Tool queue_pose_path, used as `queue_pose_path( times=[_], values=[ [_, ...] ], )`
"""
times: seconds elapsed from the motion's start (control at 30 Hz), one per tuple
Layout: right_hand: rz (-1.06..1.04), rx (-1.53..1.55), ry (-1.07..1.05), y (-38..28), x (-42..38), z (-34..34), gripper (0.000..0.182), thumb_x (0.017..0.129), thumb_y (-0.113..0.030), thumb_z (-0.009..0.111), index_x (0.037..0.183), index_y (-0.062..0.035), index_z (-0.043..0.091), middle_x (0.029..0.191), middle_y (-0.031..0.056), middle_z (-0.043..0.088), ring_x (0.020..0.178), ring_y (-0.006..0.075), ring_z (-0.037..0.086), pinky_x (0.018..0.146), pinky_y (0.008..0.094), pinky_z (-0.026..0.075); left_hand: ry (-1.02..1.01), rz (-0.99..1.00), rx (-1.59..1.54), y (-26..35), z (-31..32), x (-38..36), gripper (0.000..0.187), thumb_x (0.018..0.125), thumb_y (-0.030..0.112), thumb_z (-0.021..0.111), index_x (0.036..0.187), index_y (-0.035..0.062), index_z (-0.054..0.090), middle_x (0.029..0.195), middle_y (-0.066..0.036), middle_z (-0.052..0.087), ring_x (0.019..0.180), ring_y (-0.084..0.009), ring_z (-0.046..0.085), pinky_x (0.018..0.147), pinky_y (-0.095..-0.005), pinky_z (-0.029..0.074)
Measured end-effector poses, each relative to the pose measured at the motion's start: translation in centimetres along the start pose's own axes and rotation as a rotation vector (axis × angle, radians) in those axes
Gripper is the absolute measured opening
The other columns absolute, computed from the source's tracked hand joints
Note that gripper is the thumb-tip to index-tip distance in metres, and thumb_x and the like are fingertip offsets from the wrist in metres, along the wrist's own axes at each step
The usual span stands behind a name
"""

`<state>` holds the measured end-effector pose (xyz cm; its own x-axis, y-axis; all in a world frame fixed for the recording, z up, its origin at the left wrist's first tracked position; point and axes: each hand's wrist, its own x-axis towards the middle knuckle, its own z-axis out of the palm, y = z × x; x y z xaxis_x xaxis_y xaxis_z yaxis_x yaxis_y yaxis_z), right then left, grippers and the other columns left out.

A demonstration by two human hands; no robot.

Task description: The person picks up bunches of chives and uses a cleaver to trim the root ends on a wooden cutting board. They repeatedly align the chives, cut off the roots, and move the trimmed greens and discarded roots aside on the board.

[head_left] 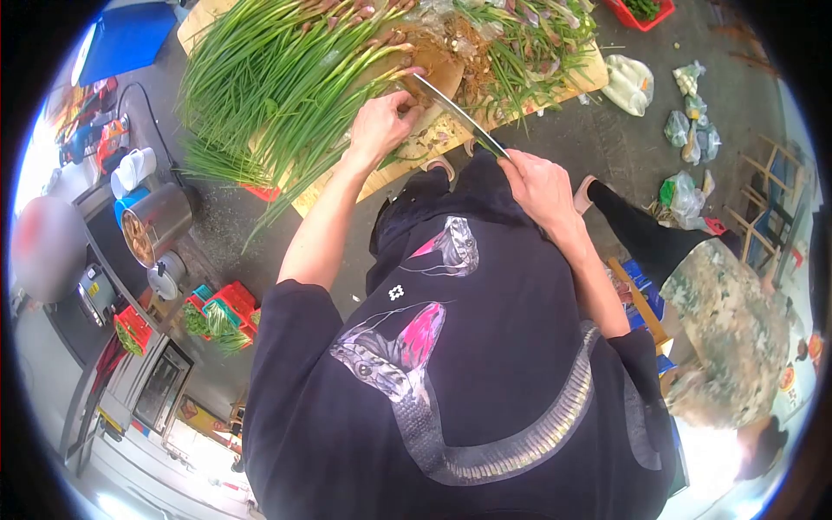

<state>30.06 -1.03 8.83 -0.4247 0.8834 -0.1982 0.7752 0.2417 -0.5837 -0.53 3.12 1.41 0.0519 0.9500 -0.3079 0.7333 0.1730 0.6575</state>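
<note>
Green scallions (269, 82) lie in a thick heap across a wooden cutting board (582, 76), their leafy ends fanning out to the far left of the left hand (381, 123) and their reddish root ends bunched right at its fingertips. That hand is curled down, fingers pressed together on the root ends, pinning them to the board. Just to its right the right hand (542, 186) is closed in a fist around the handle of a knife (455, 111), whose long blade slants up from the fist and across to the root ends beside the left fingertips. A second, looser heap of scallions (529, 35) lies beyond the knife tip, with brown trimmings between the two heaps. Right of the right hand, another person in a patterned top (724, 338) sits close by, and plastic bags (693, 130) lie on the ground further off. Well left of the left hand stands a metal pot (156, 224) near red baskets (227, 303)
</note>
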Motion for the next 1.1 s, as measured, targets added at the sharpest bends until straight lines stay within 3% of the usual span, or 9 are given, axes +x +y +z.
queue_pose_path(
  times=[0.2,0.47,0.57,0.7,0.97,1.1],
  values=[
    [0.007,-0.045,-0.051,-0.1,-0.1,0.3,0.022,0.106,-0.023,0.063,0.096,-0.0032,0.063,0.091,0.0197,0.075,0.079,0.0451,0.072,0.067,0.0544,0.057,-0.021,-0.071,0.011,0.3,-0.1,-0.1,0.025,0.092,0.034,0.075,0.103,0.0124,0.081,0.088,-0.017,0.078,0.083,-0.0397,0.075,0.078,-0.0493,0.058],
    [0.045,-0.105,-0.136,-0.1,0.3,0.2,0.025,0.108,-0.024,0.059,0.097,-0.0018,0.062,0.089,0.0225,0.074,0.079,0.0471,0.072,0.067,0.0567,0.057,-0.038,-0.066,0.036,0.3,-0.3,0.1,0.026,0.093,0.036,0.075,0.104,0.013,0.081,0.086,-0.017,0.078,0.084,-0.0395,0.075,0.078,-0.0505,0.058],
    [0.046,-0.111,-0.152,0.6,0.0,0.9,0.026,0.108,-0.025,0.059,0.097,-0.0013,0.062,0.088,0.0231,0.074,0.078,0.0476,0.072,0.067,0.0571,0.057,-0.061,-0.084,0.059,-0.2,0.1,0.1,0.026,0.095,0.038,0.075,0.109,0.0163,0.082,0.087,-0.016,0.078,0.084,-0.0346,0.076,0.077,-0.0462,0.056],
    [0.056,-0.134,-0.187,1.1,0.1,1.9,0.027,0.108,-0.025,0.059,0.096,-0.0008,0.062,0.087,0.0236,0.074,0.077,0.0477,0.072,0.067,0.0573,0.057,-0.035,-0.024,0.074,-0.8,0.4,0.3,0.026,0.095,0.036,0.075,0.11,0.0153,0.081,0.093,-0.017,0.079,0.088,-0.0375,0.076,0.079,-0.048,0.057],
    [0.081,-0.171,-0.123,2.1,0.0,2.1,0.027,0.108,-0.027,0.06,0.098,-0.0028,0.066,0.09,0.021,0.076,0.078,0.0449,0.074,0.067,0.0556,0.059,0.17,0.079,-0.002,-1.0,2.0,-2.0,0.024,0.096,0.029,0.077,0.111,0.0107,0.079,0.096,-0.016,0.08,0.088,-0.0381,0.076,0.079,-0.0459,0.059],
    [0.145,-0.172,0.008,3.5,0.2,0.8,0.027,0.107,-0.029,0.061,0.099,-0.0046,0.071,0.089,0.0203,0.076,0.08,0.0425,0.075,0.069,0.0533,0.059,0.168,-0.09,-0.093,-0.6,0.5,-3.6,0.025,0.096,0.026,0.079,0.112,0.0074,0.079,0.098,-0.011,0.081,0.088,-0.0334,0.077,0.078,-0.0415,0.06]
  ],
)
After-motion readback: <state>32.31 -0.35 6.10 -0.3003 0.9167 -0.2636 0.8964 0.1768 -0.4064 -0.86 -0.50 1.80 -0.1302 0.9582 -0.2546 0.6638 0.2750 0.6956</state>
